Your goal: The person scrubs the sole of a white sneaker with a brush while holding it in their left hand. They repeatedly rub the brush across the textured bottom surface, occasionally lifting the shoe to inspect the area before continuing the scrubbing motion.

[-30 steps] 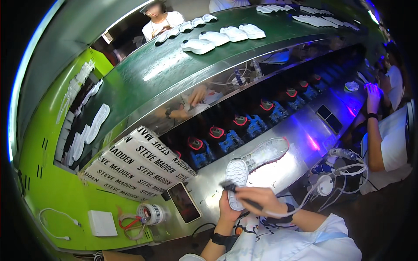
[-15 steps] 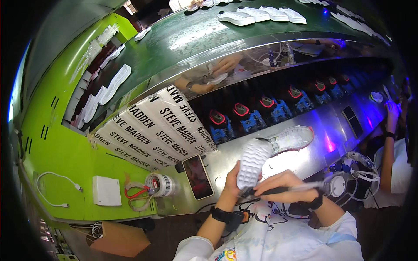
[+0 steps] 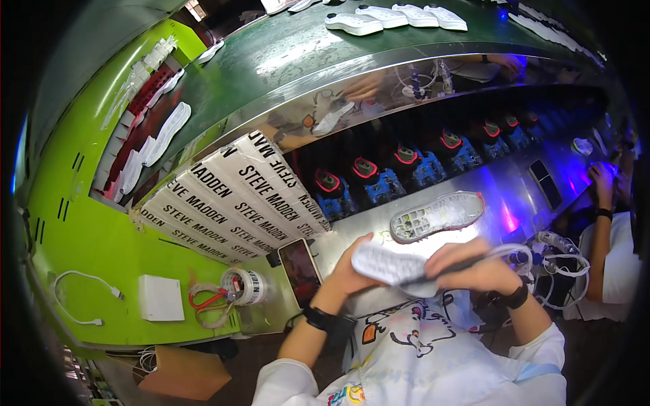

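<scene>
My left hand (image 3: pixel 349 267) grips a white shoe sole (image 3: pixel 389 265), held flat just above the steel bench (image 3: pixel 474 183). My right hand (image 3: pixel 470 267) is closed on a thin dark pen-like tool with a white cable (image 3: pixel 514 252), its tip against the sole's right end. A second sole (image 3: pixel 437 216), tread up, lies on the bench just beyond my hands.
A dark phone (image 3: pixel 300 269) lies left of my left hand. A stack of printed white boxes (image 3: pixel 230 196) leans at left. A tape roll (image 3: pixel 247 286) and white adapter (image 3: pixel 161 298) sit on the green ledge. Another person's hand (image 3: pixel 601 177) works at far right. White soles (image 3: pixel 396 17) line the green belt.
The view has shifted left and down. The held sole has turned from nearly upright to lying flat across my hands, and my right hand has come up against it.
</scene>
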`<state>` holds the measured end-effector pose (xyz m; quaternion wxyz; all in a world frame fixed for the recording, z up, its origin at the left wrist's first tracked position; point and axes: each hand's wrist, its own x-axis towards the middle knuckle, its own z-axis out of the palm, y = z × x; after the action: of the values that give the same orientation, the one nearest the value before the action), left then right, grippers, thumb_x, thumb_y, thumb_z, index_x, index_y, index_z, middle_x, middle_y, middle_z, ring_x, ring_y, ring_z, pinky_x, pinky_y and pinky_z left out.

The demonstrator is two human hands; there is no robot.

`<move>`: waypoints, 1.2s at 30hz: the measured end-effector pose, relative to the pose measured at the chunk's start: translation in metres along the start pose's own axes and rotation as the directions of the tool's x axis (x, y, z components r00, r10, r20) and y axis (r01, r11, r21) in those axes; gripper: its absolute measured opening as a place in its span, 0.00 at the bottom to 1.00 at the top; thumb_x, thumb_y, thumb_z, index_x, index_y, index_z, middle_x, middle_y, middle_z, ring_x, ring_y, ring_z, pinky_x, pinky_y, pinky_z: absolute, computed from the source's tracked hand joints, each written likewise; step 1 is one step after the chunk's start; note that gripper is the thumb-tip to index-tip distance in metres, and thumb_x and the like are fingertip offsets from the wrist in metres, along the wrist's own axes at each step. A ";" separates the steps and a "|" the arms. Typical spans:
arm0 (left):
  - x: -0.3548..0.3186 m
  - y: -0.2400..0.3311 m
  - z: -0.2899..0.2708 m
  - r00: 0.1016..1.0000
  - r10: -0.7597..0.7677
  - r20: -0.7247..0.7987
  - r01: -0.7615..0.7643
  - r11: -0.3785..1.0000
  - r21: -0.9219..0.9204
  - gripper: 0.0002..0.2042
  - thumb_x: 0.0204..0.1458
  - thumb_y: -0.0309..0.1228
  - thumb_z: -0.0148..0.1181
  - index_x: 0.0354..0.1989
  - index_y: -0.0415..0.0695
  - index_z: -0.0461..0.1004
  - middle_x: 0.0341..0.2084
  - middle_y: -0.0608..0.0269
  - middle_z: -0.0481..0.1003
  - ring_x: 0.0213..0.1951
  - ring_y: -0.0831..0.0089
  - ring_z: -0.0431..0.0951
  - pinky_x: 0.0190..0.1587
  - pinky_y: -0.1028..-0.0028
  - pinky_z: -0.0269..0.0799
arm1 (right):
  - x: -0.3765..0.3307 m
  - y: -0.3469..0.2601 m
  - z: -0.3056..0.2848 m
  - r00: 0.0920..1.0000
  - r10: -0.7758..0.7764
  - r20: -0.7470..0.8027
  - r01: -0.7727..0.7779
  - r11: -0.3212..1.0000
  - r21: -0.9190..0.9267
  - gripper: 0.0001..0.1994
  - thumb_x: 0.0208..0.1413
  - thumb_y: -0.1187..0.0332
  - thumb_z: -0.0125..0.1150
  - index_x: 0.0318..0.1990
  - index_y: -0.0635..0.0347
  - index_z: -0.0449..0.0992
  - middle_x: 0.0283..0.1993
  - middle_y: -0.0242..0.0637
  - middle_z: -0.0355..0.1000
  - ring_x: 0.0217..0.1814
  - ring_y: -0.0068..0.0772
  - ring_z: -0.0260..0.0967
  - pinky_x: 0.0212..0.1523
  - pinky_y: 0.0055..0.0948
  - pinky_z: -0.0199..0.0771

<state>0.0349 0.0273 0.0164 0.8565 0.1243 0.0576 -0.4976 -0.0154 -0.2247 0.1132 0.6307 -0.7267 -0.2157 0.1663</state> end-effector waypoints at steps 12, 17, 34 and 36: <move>0.013 -0.065 -0.030 0.829 0.551 -0.099 -0.556 0.789 -0.261 0.27 0.52 0.51 0.44 0.55 0.47 0.63 0.52 0.56 0.67 0.55 0.60 0.65 0.56 0.59 0.61 | 0.040 0.022 0.052 0.872 -0.177 -0.457 0.171 0.984 -0.055 0.10 0.46 0.76 0.61 0.39 0.62 0.77 0.39 0.39 0.75 0.37 0.27 0.72 0.39 0.21 0.71; 0.027 -0.055 -0.015 0.808 0.577 0.119 -0.427 0.714 -0.555 0.27 0.47 0.45 0.53 0.52 0.41 0.63 0.43 0.56 0.66 0.43 0.64 0.66 0.48 0.64 0.66 | 0.019 0.028 0.081 0.947 -0.295 -0.130 0.271 0.946 -0.175 0.10 0.44 0.74 0.61 0.37 0.61 0.77 0.35 0.43 0.75 0.37 0.39 0.74 0.42 0.29 0.73; 0.011 -0.013 0.012 0.964 0.256 0.072 -0.264 0.952 0.154 0.28 0.50 0.41 0.48 0.53 0.29 0.62 0.47 0.41 0.70 0.47 0.56 0.74 0.52 0.64 0.68 | 0.020 0.000 0.032 0.985 -0.149 0.084 0.151 0.988 -0.012 0.07 0.53 0.71 0.53 0.32 0.65 0.76 0.27 0.35 0.73 0.25 0.28 0.71 0.29 0.24 0.71; 0.007 -0.012 0.020 0.979 0.189 -0.076 -0.166 0.956 0.243 0.24 0.50 0.38 0.49 0.50 0.29 0.65 0.43 0.43 0.72 0.44 0.57 0.75 0.50 0.65 0.70 | 0.016 0.001 0.030 0.943 -0.288 0.165 0.316 0.931 -0.182 0.05 0.51 0.73 0.56 0.30 0.65 0.75 0.28 0.38 0.72 0.27 0.37 0.70 0.30 0.28 0.70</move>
<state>0.0272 0.0106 0.0322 0.8731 0.2539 0.0288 -0.4152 -0.0169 -0.1911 0.1083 0.5539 -0.7332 -0.3834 0.0926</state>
